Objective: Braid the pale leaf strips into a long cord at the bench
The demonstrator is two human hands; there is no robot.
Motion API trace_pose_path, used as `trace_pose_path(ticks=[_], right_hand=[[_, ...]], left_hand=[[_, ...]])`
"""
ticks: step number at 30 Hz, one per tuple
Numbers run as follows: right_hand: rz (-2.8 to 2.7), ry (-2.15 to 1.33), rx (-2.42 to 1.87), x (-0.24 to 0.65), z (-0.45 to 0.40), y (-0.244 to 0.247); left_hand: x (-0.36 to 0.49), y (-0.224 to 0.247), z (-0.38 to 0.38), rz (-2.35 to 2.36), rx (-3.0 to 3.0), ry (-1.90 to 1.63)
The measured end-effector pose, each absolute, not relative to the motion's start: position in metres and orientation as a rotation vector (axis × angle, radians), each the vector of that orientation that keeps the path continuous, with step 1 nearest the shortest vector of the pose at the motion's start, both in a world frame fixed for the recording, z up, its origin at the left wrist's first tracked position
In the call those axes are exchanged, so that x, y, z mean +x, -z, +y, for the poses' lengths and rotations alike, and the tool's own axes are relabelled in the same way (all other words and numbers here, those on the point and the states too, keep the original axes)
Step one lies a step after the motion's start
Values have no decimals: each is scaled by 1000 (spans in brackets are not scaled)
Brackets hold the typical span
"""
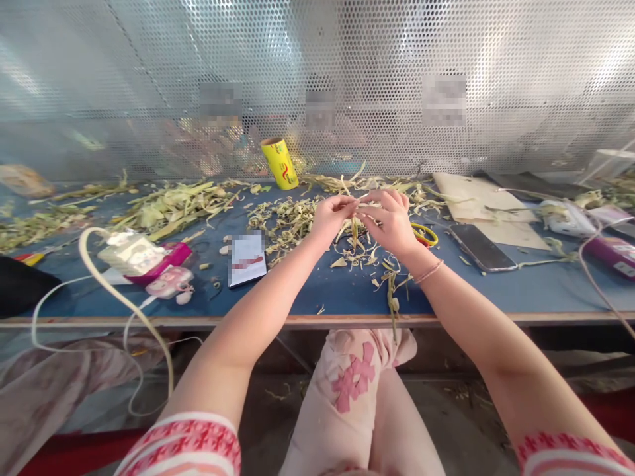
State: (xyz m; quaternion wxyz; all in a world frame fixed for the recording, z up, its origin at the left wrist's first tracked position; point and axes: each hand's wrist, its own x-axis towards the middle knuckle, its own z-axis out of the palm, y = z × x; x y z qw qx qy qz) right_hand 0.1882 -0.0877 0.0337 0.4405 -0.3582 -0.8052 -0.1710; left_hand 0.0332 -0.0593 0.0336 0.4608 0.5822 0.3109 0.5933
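Over the middle of the blue table [307,294], my left hand [333,217] meets my right hand [389,215] at the fingertips. Both hands are closed in a pinch on something small and pale that I cannot make out. Beneath and around them lies a heap of pale green plant scraps [285,221]. A yellow-green ring [430,239] lies beside my right wrist. One longer green strand [391,294] hangs toward the table's front edge.
A yellow tube [280,163] stands tilted by the perforated metal screen [377,59]. Left are a phone with a lit screen [248,258], a pink-and-white charger [143,258] with cables, and stalks [173,205]. Right are a dark phone [482,248], brown sheets [479,198] and a purple item [612,256].
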Motion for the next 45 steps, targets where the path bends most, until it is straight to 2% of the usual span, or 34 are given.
trace_pose_path(ticks=[8,11,19,25,34,37,42,45], right_hand=[[-1752,-101,-870,190,-75,-36],[-1708,-136,-925,189,-72,-34],[-1734,85,-967,194,-62,-32],[-1706,-324,-1007,197,-59,-32],[-1739,-632,-762,194,-69,-37],[-1753,-583,-774,193,-68,-35],[-1733,-279,-883,195,-66,-35],[-1685,-319,-851,195,-63,-33]], left_hand=[[33,-34,-64,865,1750,-1387],[36,-35,-69,854,1833,-1369],[37,-33,-68,905,1854,-1390],[32,-30,-60,974,1758,-1442],[34,-34,-64,1006,1742,-1407],[36,-36,-69,1008,1759,-1378],[38,-34,-70,930,1801,-1370],[38,-32,-70,897,1820,-1387]])
